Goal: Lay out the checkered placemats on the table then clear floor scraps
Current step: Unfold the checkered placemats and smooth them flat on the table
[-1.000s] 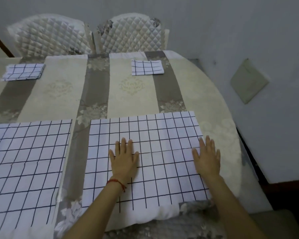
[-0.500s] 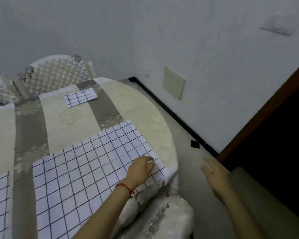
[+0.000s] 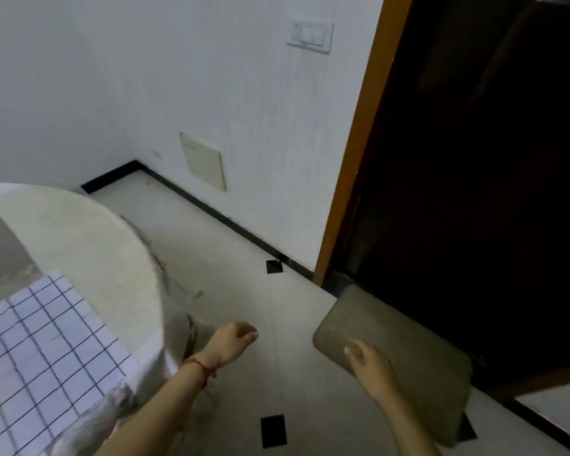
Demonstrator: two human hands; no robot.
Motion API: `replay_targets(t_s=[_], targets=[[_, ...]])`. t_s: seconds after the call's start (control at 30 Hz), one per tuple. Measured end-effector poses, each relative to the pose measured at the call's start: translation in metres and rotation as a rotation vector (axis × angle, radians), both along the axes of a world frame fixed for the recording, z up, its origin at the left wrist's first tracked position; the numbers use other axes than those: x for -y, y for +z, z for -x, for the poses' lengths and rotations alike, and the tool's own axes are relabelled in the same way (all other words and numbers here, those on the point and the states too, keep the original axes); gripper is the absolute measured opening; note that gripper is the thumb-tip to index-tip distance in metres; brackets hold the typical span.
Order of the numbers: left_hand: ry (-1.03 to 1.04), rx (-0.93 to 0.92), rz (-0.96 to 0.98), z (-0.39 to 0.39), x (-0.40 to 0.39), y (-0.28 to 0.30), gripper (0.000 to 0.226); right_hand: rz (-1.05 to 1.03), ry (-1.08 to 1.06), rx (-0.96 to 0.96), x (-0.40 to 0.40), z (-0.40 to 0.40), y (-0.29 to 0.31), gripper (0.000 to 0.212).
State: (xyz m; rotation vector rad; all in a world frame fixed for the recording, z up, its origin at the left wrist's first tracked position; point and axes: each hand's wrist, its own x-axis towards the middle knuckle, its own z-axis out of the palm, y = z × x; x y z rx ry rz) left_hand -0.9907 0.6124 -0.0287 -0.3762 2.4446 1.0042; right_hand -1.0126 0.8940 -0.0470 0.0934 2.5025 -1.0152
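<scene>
Head view, room corner beside table. I read the frame as follows.

Progress: one checkered placemat (image 3: pixel 43 350) lies flat on the table (image 3: pixel 89 245), lower left of frame, near the table's rounded rim. Rest of the tabletop is out of frame, so I can't tell how many mats are down. My judgement: layout phase looks done or nearly so on this side, and the floor-scrap phase is starting. Nothing is picked up yet.

Candidate scraps: two small dark squares on the pale floor (image 3: pixel 231 278). Dark square A (image 3: pixel 274 266) sits near the black skirting, just left of the door frame (image 3: pixel 352 153). Dark square B (image 3: pixel 273 431) lies nearer me, between my forearms. Frame is blurred, so I can't tell if they're loose scraps or inlaid tile marks. A grey-green doormat (image 3: pixel 418 363) lies before the dark doorway.

Hands: left hand (image 3: pixel 231 340), red cord at wrist, hangs past the table edge with fingers loosely curled, holding nothing. Right hand (image 3: pixel 371 366) is in front of the doormat in this view, fingers relaxed and fairly straight, also holding nothing; contact w/ mat not determinable.

Orientation: placemat's visible far corner points up-right toward the wall (image 3: pixel 178 77). Its edges run diagonally across the frame. Its lower left part is cropped, so the long axis can't be fixed. Square B's long axis runs approx. away from me.
</scene>
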Motion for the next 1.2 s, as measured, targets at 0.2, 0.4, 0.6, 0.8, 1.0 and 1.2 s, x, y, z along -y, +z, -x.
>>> replay_targets(t_s=[0.2, 0.4, 0.6, 0.8, 1.0, 1.2], targets=[[0.200, 0.091, -0.111, 0.013, -0.005, -0.040, 0.022, 0.004, -0.046, 0.174, -0.029, 0.038, -0.045, 0.036], [0.526, 0.158, -0.236, 0.061, 0.026, -0.073, 0.015, -0.012, 0.021, 0.276, 0.003, 0.126, -0.073, 0.036], [0.735, 0.192, -0.327, 0.140, 0.065, -0.088, 0.027, -0.044, 0.102, 0.318, 0.058, 0.232, -0.070, 0.035], [0.763, 0.049, -0.360, 0.247, 0.124, -0.062, 0.026, -0.090, 0.151, 0.344, 0.109, 0.331, -0.066, 0.034], [0.898, -0.052, -0.359, 0.323, 0.190, -0.059, 0.016, -0.155, 0.301, 0.326, 0.185, 0.439, -0.067, 0.034], [1.139, 0.022, -0.353, 0.350, 0.244, -0.079, 0.025, -0.166, 0.615, 0.309, 0.288, 0.555, -0.069, 0.024]])
